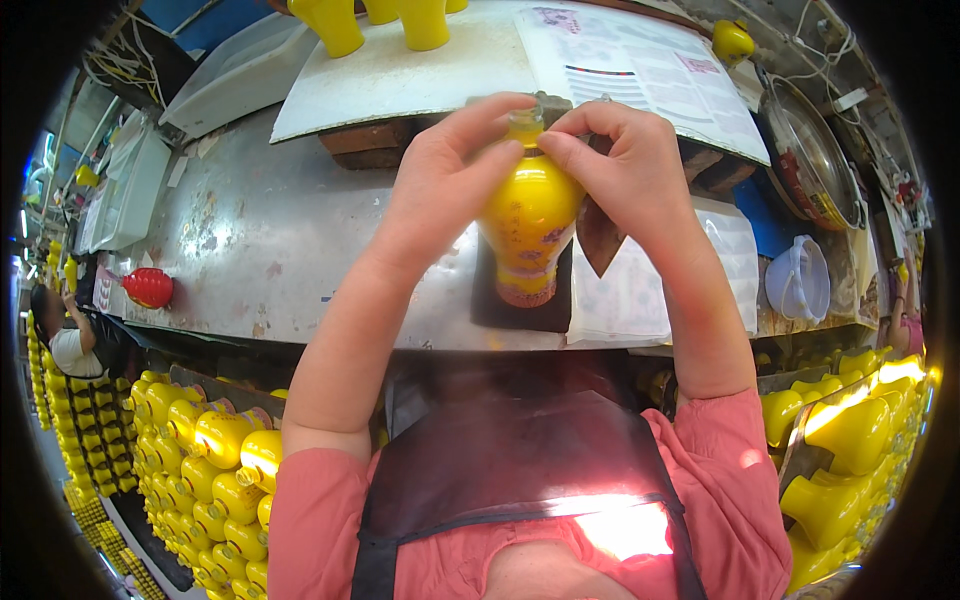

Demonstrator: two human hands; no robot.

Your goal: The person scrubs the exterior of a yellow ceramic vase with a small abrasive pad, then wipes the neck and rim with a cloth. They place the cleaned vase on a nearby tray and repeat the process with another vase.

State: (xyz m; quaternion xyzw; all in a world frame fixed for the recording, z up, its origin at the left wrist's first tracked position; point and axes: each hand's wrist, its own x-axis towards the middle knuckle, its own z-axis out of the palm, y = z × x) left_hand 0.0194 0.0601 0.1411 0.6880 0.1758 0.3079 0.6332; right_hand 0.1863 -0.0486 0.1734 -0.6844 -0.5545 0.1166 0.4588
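A glossy yellow bottle (532, 225) with a bare clear glass neck stands upright in front of me, small dark and purple print on its side and a speckled pinkish band at its foot. My left hand (455, 165) curls round its shoulder and neck from the left, thumb against the neck's base. From the right, my right hand (630, 160) grips the same spot with thumb and bent fingers; some fingertips are hidden behind the bottle. Under and behind the bottle shows a dark pad (488, 300). A brown pointed piece (600, 240) shows below my right hand.
Printed sheets (640, 300) lie right of the bottle. A raised white board (460, 85) on bricks (365, 140) carries yellow vases (425, 25). A red ribbed object (148, 287) is left, a pale bucket (798, 280) right. Yellow bottles (225, 435) are stacked both sides; another person (75, 335) is far left.
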